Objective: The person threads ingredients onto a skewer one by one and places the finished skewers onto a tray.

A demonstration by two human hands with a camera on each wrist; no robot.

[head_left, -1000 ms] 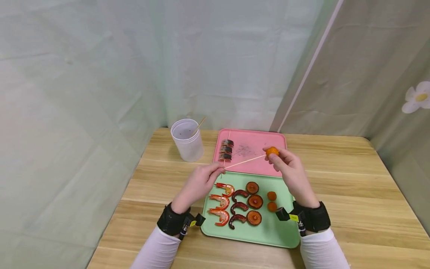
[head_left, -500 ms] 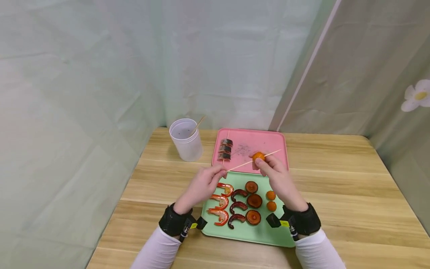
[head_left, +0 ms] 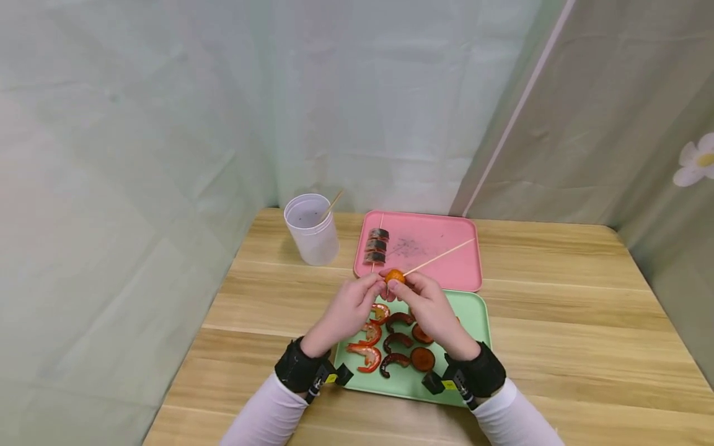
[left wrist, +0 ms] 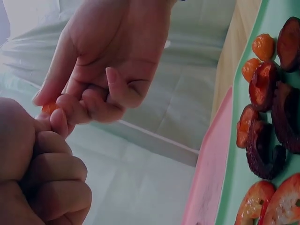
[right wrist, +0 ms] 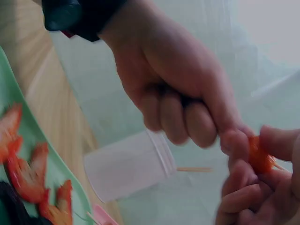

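Note:
Over the line between the trays, my left hand (head_left: 347,306) pinches the near end of a thin wooden skewer (head_left: 440,256). My right hand (head_left: 437,316) holds an orange ball (head_left: 395,277) between thumb and fingers, touching the left fingertips. The skewer passes through the ball, and its long bare part points to the upper right. In the right wrist view the ball (right wrist: 260,154) sits between both hands' fingertips. Below them, the green tray (head_left: 474,310) carries shrimp (head_left: 365,358), octopus tentacles (head_left: 394,364), mushroom caps (head_left: 422,358) and two more orange balls (left wrist: 263,46).
Behind the green tray lies a pink tray (head_left: 435,232), with a skewer of dark fish pieces (head_left: 376,246) at its left side. A white cup (head_left: 312,238) with a wooden stick stands to the left. Curtains (head_left: 390,105) hang behind the wooden table (head_left: 569,316).
My right hand has brought the orange ball leftward and down along the skewer, from its far tip to my left fingertips. My left hand has barely moved.

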